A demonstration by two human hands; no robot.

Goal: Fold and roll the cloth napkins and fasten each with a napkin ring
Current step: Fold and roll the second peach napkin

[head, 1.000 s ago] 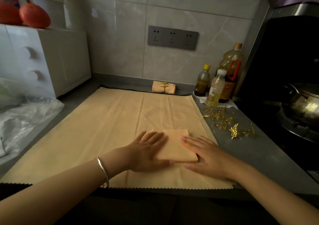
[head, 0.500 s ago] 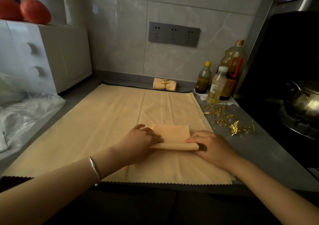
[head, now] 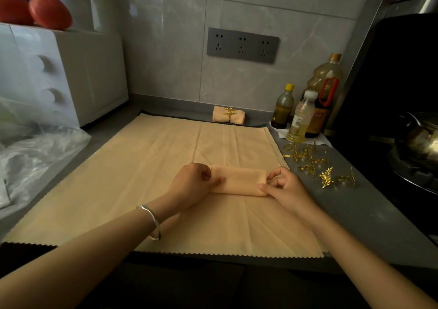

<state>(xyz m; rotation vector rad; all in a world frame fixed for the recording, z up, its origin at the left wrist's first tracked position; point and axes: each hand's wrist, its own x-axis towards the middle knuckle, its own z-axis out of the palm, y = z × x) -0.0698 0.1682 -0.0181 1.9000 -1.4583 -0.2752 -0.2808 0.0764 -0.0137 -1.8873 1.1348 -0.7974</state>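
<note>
A peach napkin, folded into a narrow band, lies on a large peach cloth spread over the counter. My left hand grips its left end with curled fingers. My right hand pinches its right end between thumb and fingertips. Several gold leaf-shaped napkin rings lie on the grey counter just right of the cloth. One finished rolled napkin with a gold ring sits at the back by the wall.
Three bottles stand at the back right. A stove with a metal pot fills the right side. A white drawer unit and crumpled clear plastic are on the left. The counter's front edge runs below the cloth.
Both hands went from pressing flat on the folded napkin to curling round its ends. The napkin has been turned over into a narrower band.
</note>
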